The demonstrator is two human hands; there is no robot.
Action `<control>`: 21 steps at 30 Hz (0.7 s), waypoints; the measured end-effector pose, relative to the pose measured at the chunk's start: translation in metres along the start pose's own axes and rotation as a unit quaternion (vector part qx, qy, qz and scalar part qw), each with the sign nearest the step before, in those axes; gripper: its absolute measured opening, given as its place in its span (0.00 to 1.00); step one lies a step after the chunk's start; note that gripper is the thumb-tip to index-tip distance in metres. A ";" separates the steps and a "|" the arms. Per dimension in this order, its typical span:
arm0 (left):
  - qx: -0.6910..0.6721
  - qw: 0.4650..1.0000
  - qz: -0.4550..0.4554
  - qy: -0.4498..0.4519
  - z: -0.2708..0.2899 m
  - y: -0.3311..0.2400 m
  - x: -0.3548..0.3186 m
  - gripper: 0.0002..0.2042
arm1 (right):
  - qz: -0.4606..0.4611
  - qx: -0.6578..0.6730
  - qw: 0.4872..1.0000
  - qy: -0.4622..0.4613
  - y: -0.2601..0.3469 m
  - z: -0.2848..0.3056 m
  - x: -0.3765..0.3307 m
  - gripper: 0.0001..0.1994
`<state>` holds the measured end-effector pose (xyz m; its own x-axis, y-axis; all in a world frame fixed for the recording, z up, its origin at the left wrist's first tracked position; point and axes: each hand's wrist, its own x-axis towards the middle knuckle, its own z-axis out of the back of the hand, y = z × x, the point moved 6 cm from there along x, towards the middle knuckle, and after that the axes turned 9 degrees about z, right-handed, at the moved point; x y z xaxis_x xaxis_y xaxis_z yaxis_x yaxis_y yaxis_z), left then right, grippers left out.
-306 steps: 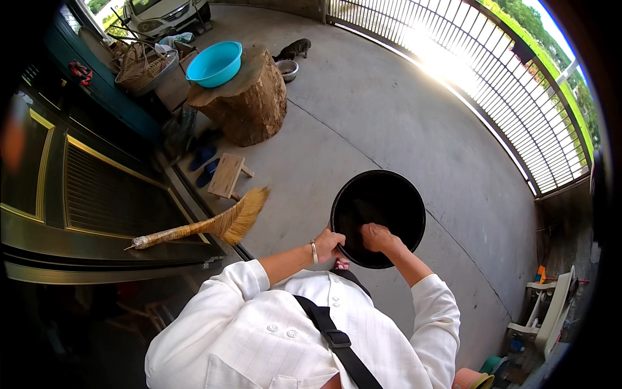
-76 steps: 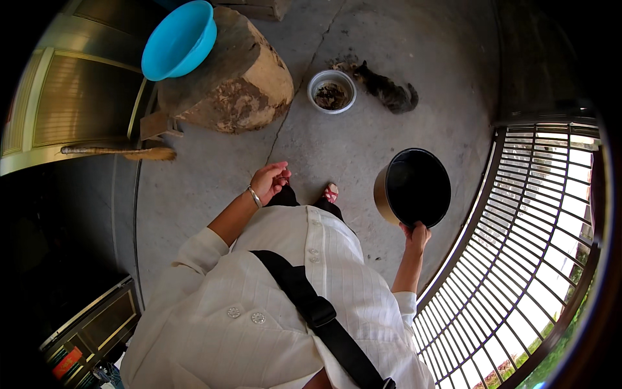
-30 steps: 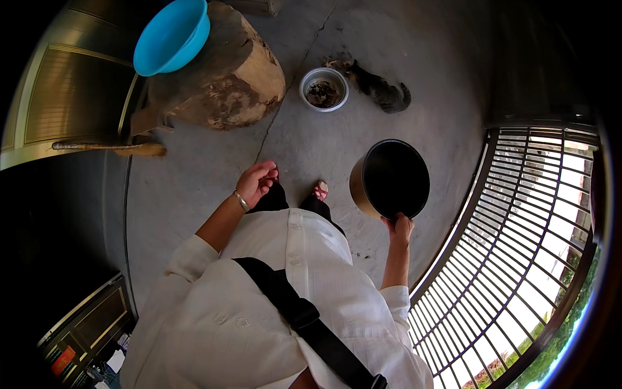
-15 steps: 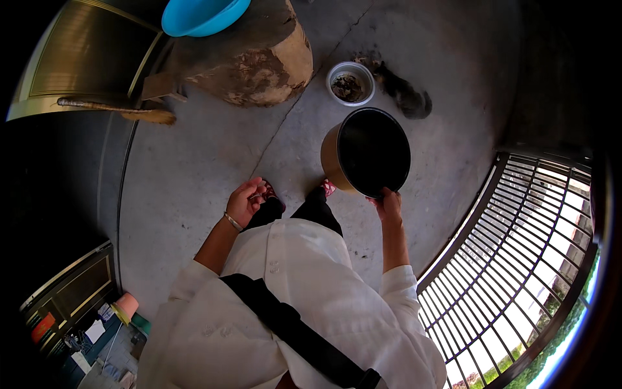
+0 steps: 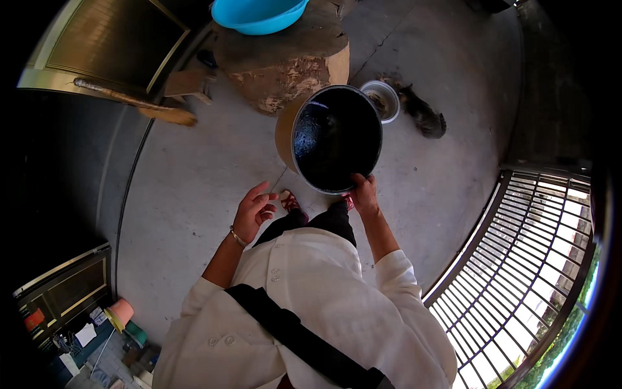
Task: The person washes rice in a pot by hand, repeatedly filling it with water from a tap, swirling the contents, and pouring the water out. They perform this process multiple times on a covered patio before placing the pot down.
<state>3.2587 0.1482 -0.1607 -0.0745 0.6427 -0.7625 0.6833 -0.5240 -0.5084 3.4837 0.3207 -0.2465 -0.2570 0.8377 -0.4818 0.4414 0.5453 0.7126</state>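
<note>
"black pot [image 5: 330,139]: was held where?"

"over the floor [image 5: 207,168], clamped at the rim by the right hand [image 5: 365,193], with the left hand [image 5: 253,214] empty, apart. probably called for left-side support."

The grey floor [image 5: 194,194] bears a stump [image 5: 285,68] and bowl [image 5: 390,97]

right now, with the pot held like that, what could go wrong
The pot might slip or twist: only the right hand grips its rim, while the left hand is off it.

The cat beside the metal bowl could get underfoot if the person steps forward.

The pot hides part of the bowl from this view, so its near edge might be misjudged and bumped.
</note>
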 end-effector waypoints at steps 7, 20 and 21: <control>0.074 0.992 -0.101 0.008 0.007 -0.034 -0.023 0.37 | 0.123 -0.152 0.976 0.096 0.004 -0.089 -0.015 0.13; -0.077 0.986 -0.126 -0.079 0.027 -0.023 -0.028 0.27 | 0.212 -0.527 0.789 0.235 0.033 -0.197 -0.017 0.35; -0.079 0.985 -0.126 -0.088 0.032 -0.016 -0.031 0.27 | 0.164 -0.516 0.801 0.256 0.033 -0.199 -0.016 0.34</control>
<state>3.2271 0.1193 -0.1419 -0.3706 0.6276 -0.6847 0.7304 -0.2585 -0.6322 3.3314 0.3307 -0.1141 -0.7088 0.6984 -0.0990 -0.3198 -0.1929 0.9276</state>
